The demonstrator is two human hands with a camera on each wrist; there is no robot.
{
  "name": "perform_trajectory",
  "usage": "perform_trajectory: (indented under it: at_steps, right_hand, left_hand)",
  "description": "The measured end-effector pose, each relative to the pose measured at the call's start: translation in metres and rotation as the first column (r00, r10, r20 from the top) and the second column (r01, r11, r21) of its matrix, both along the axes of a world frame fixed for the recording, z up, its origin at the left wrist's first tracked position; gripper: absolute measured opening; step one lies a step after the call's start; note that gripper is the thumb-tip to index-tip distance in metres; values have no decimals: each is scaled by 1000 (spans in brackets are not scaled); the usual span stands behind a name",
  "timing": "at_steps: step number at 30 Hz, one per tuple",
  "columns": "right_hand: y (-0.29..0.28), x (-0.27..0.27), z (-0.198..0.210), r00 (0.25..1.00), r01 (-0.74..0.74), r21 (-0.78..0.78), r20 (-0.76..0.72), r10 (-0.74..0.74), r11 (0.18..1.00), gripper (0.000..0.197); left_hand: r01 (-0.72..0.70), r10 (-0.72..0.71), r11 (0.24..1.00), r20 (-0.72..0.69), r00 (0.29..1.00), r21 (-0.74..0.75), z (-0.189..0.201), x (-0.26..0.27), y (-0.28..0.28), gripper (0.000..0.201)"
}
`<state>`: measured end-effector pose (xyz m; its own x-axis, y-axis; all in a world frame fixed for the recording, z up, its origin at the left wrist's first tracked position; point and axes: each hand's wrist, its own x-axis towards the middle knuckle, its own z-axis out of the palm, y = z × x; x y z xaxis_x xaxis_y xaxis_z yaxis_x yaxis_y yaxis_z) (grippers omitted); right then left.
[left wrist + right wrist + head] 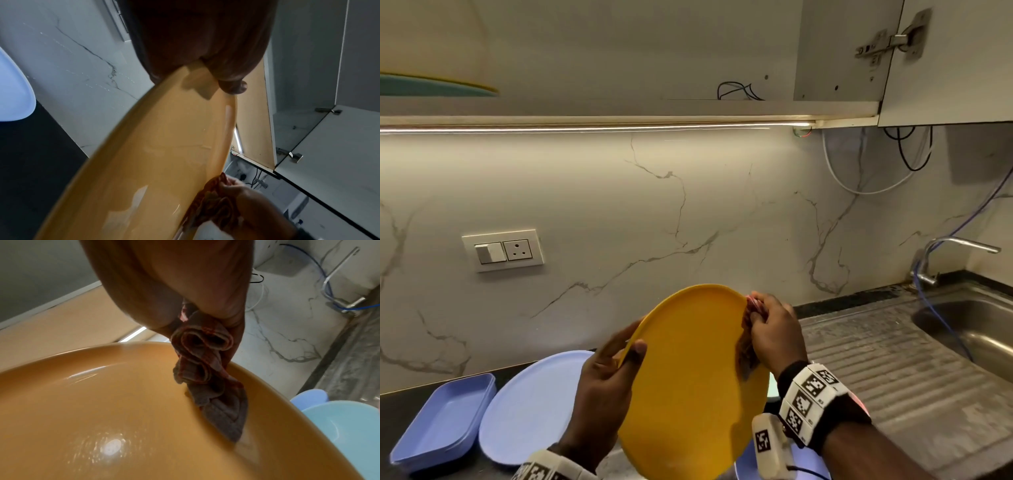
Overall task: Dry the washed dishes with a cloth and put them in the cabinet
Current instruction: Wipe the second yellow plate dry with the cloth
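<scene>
Far to your left on the dark countertop sits a stack of shallow rectangular lavender plastic trays, and just beside it a round lavender plastic plate lies flat. Your left hand grips the left rim of the round mustard-yellow plastic plate, thumb curled over the near face and fingers behind it, holding the plate tilted on edge above the counter. At the plate's right rim your right hand is bunched tight around a crumpled red-and-grey checked cloth, which hangs against the plate's inner face. A pale blue bowl sits below the yellow plate on the right. Farther right are the ribbed steel draining board, the steel sink and the bent steel tap. Overhead, the white wall cabinet stands open.
</scene>
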<state>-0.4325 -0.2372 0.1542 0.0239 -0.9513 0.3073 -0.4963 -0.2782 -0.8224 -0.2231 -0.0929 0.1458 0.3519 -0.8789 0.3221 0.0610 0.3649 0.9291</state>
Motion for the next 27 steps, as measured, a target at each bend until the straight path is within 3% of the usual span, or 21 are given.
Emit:
perform_trajectory:
  at_steps: [4,7,9,11,13,14,16,18,20,22,23,25,27]
  right_hand:
    - [8,17,10,995,-86,-226,-72,72,970,42]
    - [21,23,13,971,-221,-428,-15,237,877,43]
    - [30,25,5,941,-259,-394,102,322,882,39]
    - [37,29,-2,888,-297,-229,291,356,927,33]
    - [40,36,0,745,-375,-33,584,322,927,38]
    - [40,39,2,627,-436,26,726,282,900,46]
    - [40,43,7,432,-529,22,867,247,848,60]
    - [41,40,9,339,-566,15,916,216,824,65]
    - [40,35,6,305,-597,34,934,188,801,65]
    - [43,29,4,285,-641,36,939,194,767,57]
    - [44,25,4,283,-654,39,938,197,756,51]
    - [47,17,6,290,-681,42,932,217,731,43]
    - [48,7,6,259,-715,8,932,254,699,40]
  left_hand:
    - [-45,45,999,109,993,-2,-1,-6,0,44]
    - [-151,156,988,181,971,-41,2,-5,-4,25]
    - [-222,232,973,217,948,-71,4,-1,-6,32]
    - [-248,263,964,248,932,-91,3,0,-9,34]
    - [-215,259,964,378,889,-156,3,-5,-8,34]
    - [-188,277,956,483,830,-225,2,-8,-7,36]
    - [-106,291,945,645,706,-311,-3,-12,-8,51]
    - [-27,211,966,726,655,-256,-13,-11,-11,61]
    - [30,103,987,772,627,-157,-19,-10,-10,68]
    - [14,-8,1000,756,655,-2,-24,-6,-7,70]
    - [-21,-38,997,709,704,75,-24,-2,-7,71]
    - [-137,5,973,582,813,184,-26,10,-12,67]
    - [-257,82,917,486,870,306,-25,25,-17,65]
